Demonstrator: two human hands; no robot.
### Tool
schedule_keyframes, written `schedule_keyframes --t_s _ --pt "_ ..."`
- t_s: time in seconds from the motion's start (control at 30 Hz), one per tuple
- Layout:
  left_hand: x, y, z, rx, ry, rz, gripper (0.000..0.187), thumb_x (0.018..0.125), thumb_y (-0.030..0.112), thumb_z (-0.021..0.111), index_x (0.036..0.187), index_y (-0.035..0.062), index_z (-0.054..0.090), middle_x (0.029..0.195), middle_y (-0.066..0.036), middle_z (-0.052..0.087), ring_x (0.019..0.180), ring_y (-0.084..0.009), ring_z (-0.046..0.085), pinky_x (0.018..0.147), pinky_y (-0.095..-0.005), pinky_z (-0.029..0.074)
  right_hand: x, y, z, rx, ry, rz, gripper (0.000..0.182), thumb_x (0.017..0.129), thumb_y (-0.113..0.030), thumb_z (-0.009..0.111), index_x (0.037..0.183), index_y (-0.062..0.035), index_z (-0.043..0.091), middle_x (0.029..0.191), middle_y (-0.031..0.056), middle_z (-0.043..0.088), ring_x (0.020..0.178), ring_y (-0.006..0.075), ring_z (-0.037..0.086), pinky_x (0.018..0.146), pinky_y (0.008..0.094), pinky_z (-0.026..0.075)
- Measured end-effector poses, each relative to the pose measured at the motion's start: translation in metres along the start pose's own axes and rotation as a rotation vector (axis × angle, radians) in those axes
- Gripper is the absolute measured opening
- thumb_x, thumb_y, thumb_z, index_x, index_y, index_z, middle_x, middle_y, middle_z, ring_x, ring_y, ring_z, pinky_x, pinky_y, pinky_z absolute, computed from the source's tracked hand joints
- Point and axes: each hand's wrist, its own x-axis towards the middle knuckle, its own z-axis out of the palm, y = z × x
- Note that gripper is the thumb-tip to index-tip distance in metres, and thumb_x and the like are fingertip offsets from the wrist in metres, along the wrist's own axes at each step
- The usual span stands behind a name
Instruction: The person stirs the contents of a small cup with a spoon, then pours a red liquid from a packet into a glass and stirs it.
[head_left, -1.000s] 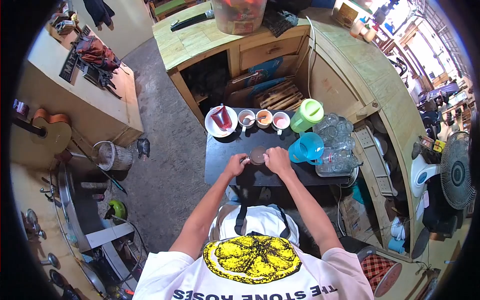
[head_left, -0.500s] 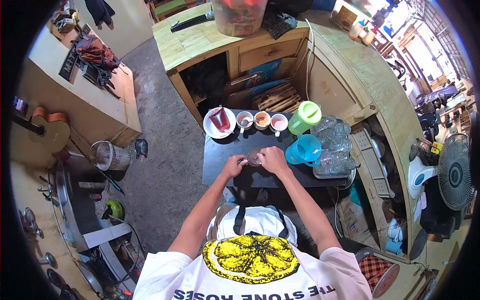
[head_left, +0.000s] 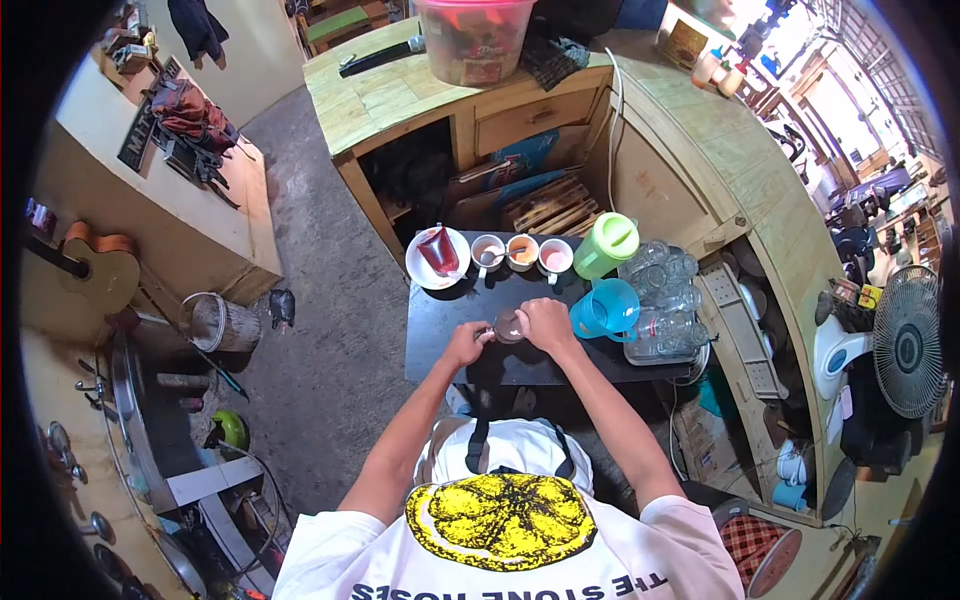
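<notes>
A small round brownish cup point(head_left: 508, 326) stands over the black table point(head_left: 440, 325) between my hands. My left hand point(head_left: 468, 343) is closed on its left side, thumb and fingers pinched together there. My right hand point(head_left: 546, 325) is closed at the cup's right edge; whatever its fingers hold is hidden. Beyond them, a white bowl point(head_left: 412, 262) carries a bag of dark red liquid point(head_left: 438, 252). Next to it stand a cup with a spoon point(head_left: 487, 252), a cup of orange contents point(head_left: 521, 250) and a cup of pink contents point(head_left: 555, 257). A blue pitcher point(head_left: 606, 308) is just right of my right hand.
Behind the blue pitcher stands a green lidded pitcher point(head_left: 606, 246). Several glass mugs point(head_left: 662, 305) crowd the table's right side. A wooden counter point(head_left: 690, 140) curves around the back and right, bearing a plastic tub point(head_left: 475, 45). A fan point(head_left: 908, 342) stands far right.
The view has shifted slightly, so the table's things appear a little lower. Both hands stay at the cup, with the right hand's pose barely altered.
</notes>
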Motion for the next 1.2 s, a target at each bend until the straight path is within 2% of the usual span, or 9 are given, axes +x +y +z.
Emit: schedule_keyframes --t_s 0.07,0.17,0.27,0.37,0.57,0.67,0.87,0.97,1.2 --pt "-0.001 0.004 -0.001 0.006 0.0 0.005 0.018 0.091 0.018 0.064 0.098 0.0019 0.07 0.091 -0.02 0.071 0.09 -0.0379 0.068 0.08 -0.0431 0.051 0.001 0.004 0.003 -0.097 -0.014 0.023 0.022 0.08 -0.024 0.069 0.077 -0.0027 0.071 0.074 0.0207 0.068 0.073 0.0392 0.068 0.069 0.0493 0.055" --pt "-0.002 0.008 -0.002 -0.001 0.002 0.01 0.018 0.091 0.017 0.064 0.098 0.002 0.07 0.092 -0.02 0.07 0.09 -0.0383 0.068 0.08 -0.0432 0.051 -0.002 -0.005 -0.009 -0.172 -0.15 0.028 0.021 0.083 -0.023 0.068 0.078 -0.0025 0.072 0.075 0.0185 0.069 0.073 0.0381 0.068 0.071 0.0495 0.054" --pt "-0.003 0.014 -0.006 0.003 -0.009 -0.009 0.018 0.09 0.017 0.064 0.099 0.0019 0.07 0.092 -0.02 0.07 0.091 -0.0386 0.068 0.081 -0.0433 0.051 -0.004 -0.002 -0.002 -0.016 -0.186 -0.074 0.021 0.082 -0.022 0.068 0.076 -0.0033 0.071 0.073 0.0184 0.068 0.072 0.0369 0.068 0.07 0.0493 0.054" --pt "-0.002 0.01 -0.006 -0.007 -0.02 0.0 0.018 0.09 0.017 0.064 0.099 0.0019 0.07 0.093 -0.02 0.07 0.091 -0.0386 0.068 0.081 -0.0433 0.051 0.0 -0.002 0.005 -0.036 -0.063 -0.021 0.021 0.08 -0.024 0.071 0.075 -0.0037 0.071 0.074 0.0192 0.068 0.073 0.0374 0.068 0.069 0.0493 0.054" --pt "-0.002 0.009 -0.003 0.006 0.005 0.001 0.019 0.09 0.016 0.064 0.101 0.0024 0.07 0.092 -0.02 0.071 0.09 -0.038 0.068 0.08 -0.043 0.051 -0.006 -0.002 -0.002 -0.199 -0.08 0.01 0.019 0.082 -0.023 0.069 0.075 -0.0053 0.072 0.071 0.0176 0.068 0.071 0.0369 0.068 0.066 0.0489 0.053" --pt "-0.003 0.014 -0.005 0.009 -0.006 -0.015 0.018 0.09 0.016 0.064 0.101 0.0025 0.07 0.091 -0.019 0.071 0.089 -0.0365 0.069 0.08 -0.0422 0.051 -0.007 0.008 0.012 -0.07 -0.085 -0.119 0.02 0.083 -0.023 0.068 0.075 -0.0054 0.072 0.07 0.0165 0.067 0.068 0.0359 0.068 0.064 0.0488 0.053" --pt "-0.002 0.009 -0.004 -0.015 -0.002 0.008 0.018 0.091 0.016 0.063 0.097 0.0009 0.07 0.089 -0.018 0.072 0.087 -0.0336 0.07 0.079 -0.0409 0.052 -0.001 0.001 0.004 -0.112 0.061 -0.016 0.021 0.081 -0.023 0.07 0.074 -0.0034 0.071 0.071 0.0177 0.067 0.067 0.0365 0.068 0.064 0.0486 0.053" --pt "-0.003 0.014 -0.006 0.001 0.007 0.03 0.018 0.091 0.016 0.063 0.095 0.0001 0.07 0.088 -0.017 0.072 0.086 -0.033 0.07 0.079 -0.0405 0.052 -0.005 -0.002 0.0 -0.208 -0.034 0.015 0.022 0.082 -0.024 0.069 0.074 -0.0033 0.071 0.072 0.0183 0.068 0.068 0.0358 0.068 0.064 0.0479 0.053" --pt "-0.003 0.016 -0.007 -0.019 -0.009 0.01 0.018 0.091 0.016 0.063 0.095 -0.0002 0.07 0.088 -0.017 0.072 0.086 -0.0326 0.07 0.079 -0.0398 0.052 -0.005 -0.002 0.004 -0.014 -0.028 0.019 0.022 0.081 -0.023 0.068 0.073 -0.0035 0.072 0.07 0.0206 0.067 0.069 0.0372 0.068 0.064 0.0477 0.054"
